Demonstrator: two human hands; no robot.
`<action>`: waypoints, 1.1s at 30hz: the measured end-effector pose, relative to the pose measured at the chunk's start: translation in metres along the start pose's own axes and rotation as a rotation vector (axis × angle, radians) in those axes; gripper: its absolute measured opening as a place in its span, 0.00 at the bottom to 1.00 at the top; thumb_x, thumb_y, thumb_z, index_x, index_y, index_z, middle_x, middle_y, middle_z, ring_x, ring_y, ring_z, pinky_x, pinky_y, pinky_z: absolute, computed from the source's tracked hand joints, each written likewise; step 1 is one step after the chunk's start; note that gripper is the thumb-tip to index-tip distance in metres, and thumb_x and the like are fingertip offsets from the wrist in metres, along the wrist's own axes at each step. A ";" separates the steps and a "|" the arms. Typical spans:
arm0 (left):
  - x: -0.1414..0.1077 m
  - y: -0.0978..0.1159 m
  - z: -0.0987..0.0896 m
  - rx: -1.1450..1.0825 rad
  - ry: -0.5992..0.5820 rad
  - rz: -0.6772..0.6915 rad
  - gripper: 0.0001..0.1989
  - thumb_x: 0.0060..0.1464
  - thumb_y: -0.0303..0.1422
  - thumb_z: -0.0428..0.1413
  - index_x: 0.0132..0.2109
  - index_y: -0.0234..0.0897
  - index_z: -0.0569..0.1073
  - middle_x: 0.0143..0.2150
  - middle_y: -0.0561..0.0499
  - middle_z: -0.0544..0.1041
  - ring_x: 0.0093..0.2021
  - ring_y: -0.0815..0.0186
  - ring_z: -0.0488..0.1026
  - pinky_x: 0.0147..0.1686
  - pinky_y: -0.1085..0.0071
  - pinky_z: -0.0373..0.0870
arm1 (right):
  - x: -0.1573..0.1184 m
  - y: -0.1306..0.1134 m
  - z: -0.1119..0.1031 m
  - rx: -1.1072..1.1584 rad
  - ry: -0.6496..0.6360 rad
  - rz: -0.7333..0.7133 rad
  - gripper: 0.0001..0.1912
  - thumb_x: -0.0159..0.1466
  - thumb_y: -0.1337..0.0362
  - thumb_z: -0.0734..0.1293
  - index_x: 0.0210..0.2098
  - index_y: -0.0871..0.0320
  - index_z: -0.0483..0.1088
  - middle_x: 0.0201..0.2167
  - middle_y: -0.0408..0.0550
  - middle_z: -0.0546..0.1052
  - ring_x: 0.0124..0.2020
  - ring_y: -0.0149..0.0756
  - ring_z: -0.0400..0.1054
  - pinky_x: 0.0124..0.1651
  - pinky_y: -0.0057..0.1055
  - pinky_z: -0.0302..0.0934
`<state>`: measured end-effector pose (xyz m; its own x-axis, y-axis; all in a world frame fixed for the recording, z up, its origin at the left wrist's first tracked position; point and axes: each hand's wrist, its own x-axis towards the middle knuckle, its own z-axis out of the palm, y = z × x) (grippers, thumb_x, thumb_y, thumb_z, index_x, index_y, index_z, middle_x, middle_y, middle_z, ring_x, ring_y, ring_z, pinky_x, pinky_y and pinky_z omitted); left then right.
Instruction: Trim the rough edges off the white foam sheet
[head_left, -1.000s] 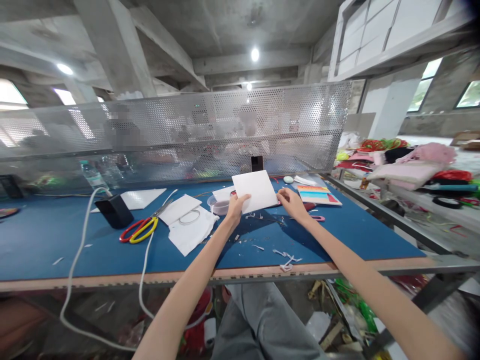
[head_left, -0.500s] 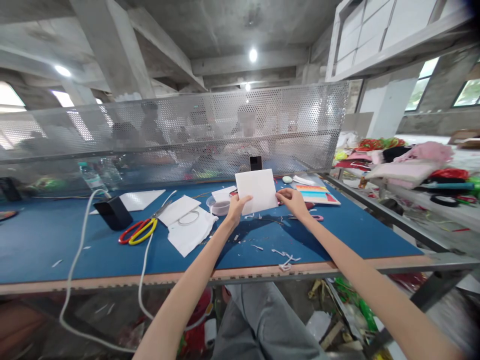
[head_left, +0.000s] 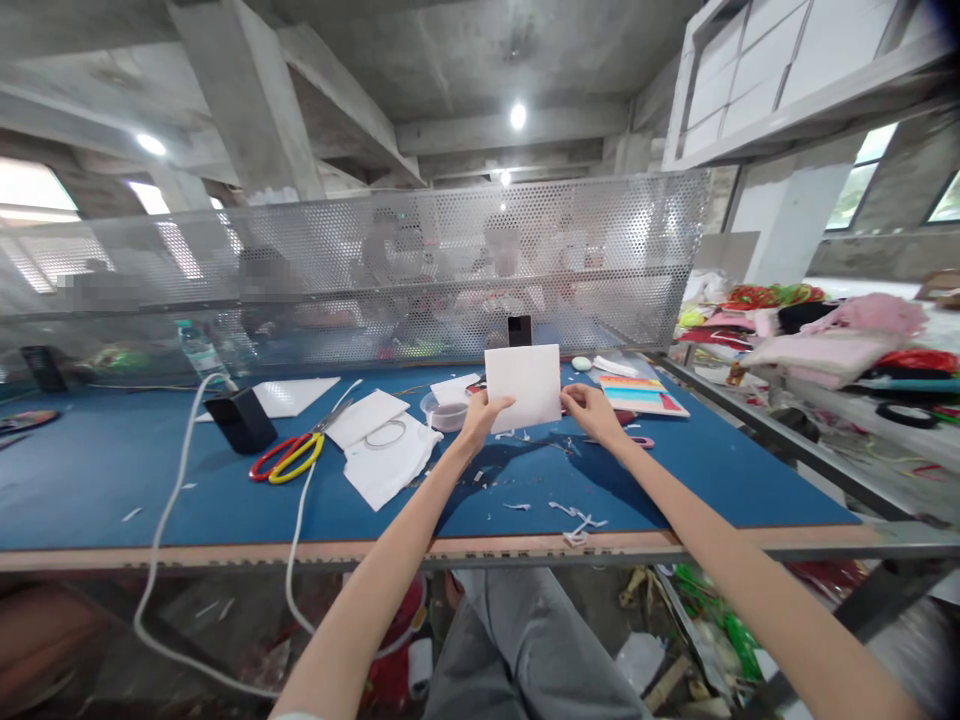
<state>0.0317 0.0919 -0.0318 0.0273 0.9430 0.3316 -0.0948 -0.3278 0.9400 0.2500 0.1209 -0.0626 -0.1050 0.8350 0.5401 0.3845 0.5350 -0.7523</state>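
A white rectangular sheet of paper or thin card [head_left: 523, 385] is held upright above the blue tabletop. My left hand [head_left: 481, 418] grips its lower left corner, thumb across the front and fingers behind. At the right edge, my right hand [head_left: 591, 412] has its thumb and fingertips pinched together against the sheet's border. Behind the left hand sits a round clear plastic tub [head_left: 444, 412]. Near my right wrist lies a small pink-handled tool [head_left: 641, 442], partly covered by the arm.
Scissors with red and yellow handles [head_left: 289, 458], white papers [head_left: 390, 462] and a black box [head_left: 240, 418] with a white cable lie left. White scraps [head_left: 577, 522] are near the front edge. A colourful striped booklet [head_left: 641, 394] lies right. A perforated metal screen [head_left: 450, 270] stands behind.
The whole view has shifted slightly, so things appear a little further right. Both hands keep their hold on the white sheet, which now looks a bit more level.
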 end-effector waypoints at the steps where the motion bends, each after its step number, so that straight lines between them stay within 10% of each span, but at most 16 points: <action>1: 0.000 -0.001 0.001 0.006 0.011 0.015 0.25 0.35 0.38 0.66 0.42 0.28 0.79 0.39 0.42 0.80 0.36 0.58 0.75 0.37 0.68 0.69 | -0.001 0.000 0.000 -0.070 0.019 -0.013 0.11 0.62 0.56 0.60 0.33 0.57 0.68 0.31 0.50 0.79 0.33 0.40 0.73 0.38 0.34 0.66; 19: -0.002 -0.012 0.009 0.092 0.135 0.082 0.19 0.40 0.39 0.64 0.39 0.30 0.80 0.39 0.44 0.81 0.37 0.57 0.76 0.36 0.68 0.70 | -0.007 -0.006 0.005 -0.548 0.039 -0.150 0.12 0.68 0.62 0.53 0.42 0.59 0.65 0.35 0.54 0.78 0.34 0.44 0.73 0.35 0.32 0.59; 33: 0.000 -0.009 0.009 -0.146 0.184 -0.018 0.22 0.31 0.36 0.68 0.38 0.31 0.78 0.43 0.43 0.80 0.38 0.58 0.76 0.38 0.68 0.71 | -0.008 -0.010 0.005 -0.362 0.070 -0.229 0.10 0.68 0.60 0.55 0.42 0.58 0.63 0.35 0.53 0.77 0.36 0.42 0.73 0.37 0.33 0.62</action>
<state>0.0417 0.0940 -0.0394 -0.1502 0.9475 0.2822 -0.2390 -0.3117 0.9196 0.2424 0.1092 -0.0615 -0.1677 0.6825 0.7114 0.6569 0.6154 -0.4356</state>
